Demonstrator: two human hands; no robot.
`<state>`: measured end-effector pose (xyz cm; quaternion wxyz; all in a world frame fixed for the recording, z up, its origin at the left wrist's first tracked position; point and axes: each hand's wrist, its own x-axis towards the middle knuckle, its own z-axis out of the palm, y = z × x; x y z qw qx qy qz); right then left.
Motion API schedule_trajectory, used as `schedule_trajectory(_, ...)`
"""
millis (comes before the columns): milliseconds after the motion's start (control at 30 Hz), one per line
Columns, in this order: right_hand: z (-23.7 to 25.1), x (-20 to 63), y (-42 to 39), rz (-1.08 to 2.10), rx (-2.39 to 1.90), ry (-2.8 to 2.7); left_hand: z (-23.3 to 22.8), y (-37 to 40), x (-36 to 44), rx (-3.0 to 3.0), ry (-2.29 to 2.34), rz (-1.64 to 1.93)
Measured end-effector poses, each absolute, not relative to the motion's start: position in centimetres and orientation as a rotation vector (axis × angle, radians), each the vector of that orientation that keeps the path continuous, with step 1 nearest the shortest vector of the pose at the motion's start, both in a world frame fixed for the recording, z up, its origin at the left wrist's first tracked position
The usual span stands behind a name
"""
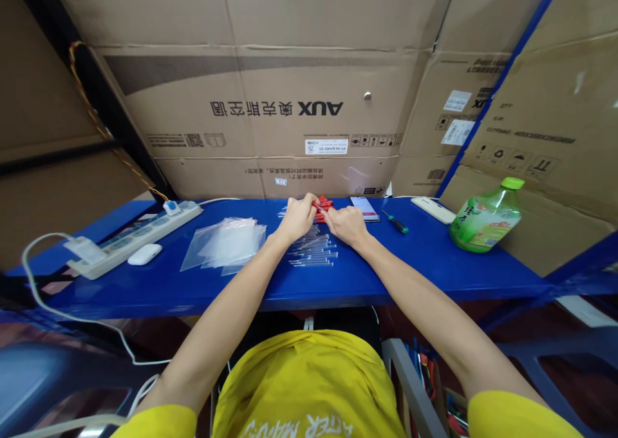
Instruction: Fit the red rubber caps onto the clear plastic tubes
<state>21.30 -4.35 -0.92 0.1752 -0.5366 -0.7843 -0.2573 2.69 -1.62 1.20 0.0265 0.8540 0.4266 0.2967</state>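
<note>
Glossy blue shelf (434, 264), slim red-handled screwdrivers (322, 205)

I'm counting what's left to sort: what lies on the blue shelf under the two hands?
Under the left hand and right hand, thin clear plastic tubes lie on the blue shelf, with small red-handled pieces at the fingertips. The hands cover the rest.

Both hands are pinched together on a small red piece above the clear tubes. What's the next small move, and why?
Probably lower the red piece toward the row of clear tubes lying just below. The left hand and right hand both pinch it over the blue bench; more red pieces sit behind, so pairing one with a tube seems likely.
</note>
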Motion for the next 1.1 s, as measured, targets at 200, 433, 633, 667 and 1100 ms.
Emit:
schedule_trajectory(200, -1.3, 21.0, -4.3, -0.724, -1.521, -2.200, 1.2, -1.7, 3.3, 2.577, 1.338, 0.952)
schedule_trajectory(433, -1.2, 22.9, -3.9, -0.715, -1.639, -2.020, 2.8, -0.1, -1.0, 2.259, 1.683, 1.202)
schedule_trajectory(633, -0.6, 23.2, -4.2, -0.764, -1.465, -1.952, 2.3, -0.8, 0.8, 2.612, 1.573, 0.861)
schedule_trajectory(667, -0.5, 23.0, -4.4, -0.772, -1.416, -1.971, 2.1, -1.1, 1.5, 2.681, 1.557, 0.800)
schedule_trajectory(1100, 0.1, 22.3, -4.8, -0.667, -1.403, -1.979, 0.8, -2.4, 2.8, 2.842, 1.384, 0.698)
